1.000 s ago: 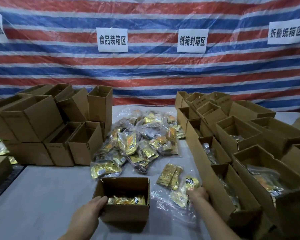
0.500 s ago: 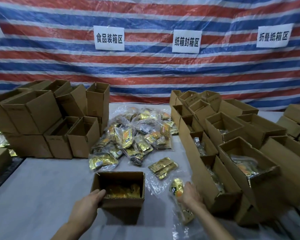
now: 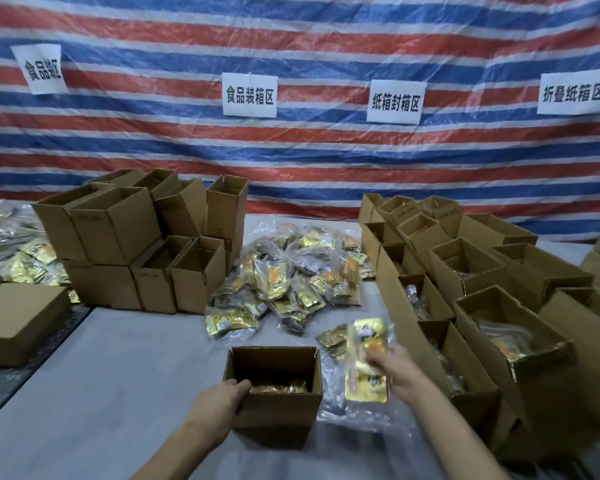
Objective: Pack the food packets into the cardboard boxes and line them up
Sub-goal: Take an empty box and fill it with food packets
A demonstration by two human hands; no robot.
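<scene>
The left grip [image 3: 219, 403] is curling round the near-left corner of the open brown cardboard box [image 3: 278, 412] on the smooth grey surface [image 3: 118, 375]. The right grip [image 3: 395, 370] is pinching a crinkly clear bag [image 3: 353, 377] of glossy gold packets [image 3: 368, 389] just right of it.

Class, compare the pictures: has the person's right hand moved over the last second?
Yes. The right hand has lifted a packet off the table and drawn left, closer to the open box.

Back wall: red/blue/white striped plastic tarp [image 3: 326, 161] w/ four white paper signs [image 3: 249, 95], black txt. Flat grey table surface [image 3: 118, 375] below.
</scene>
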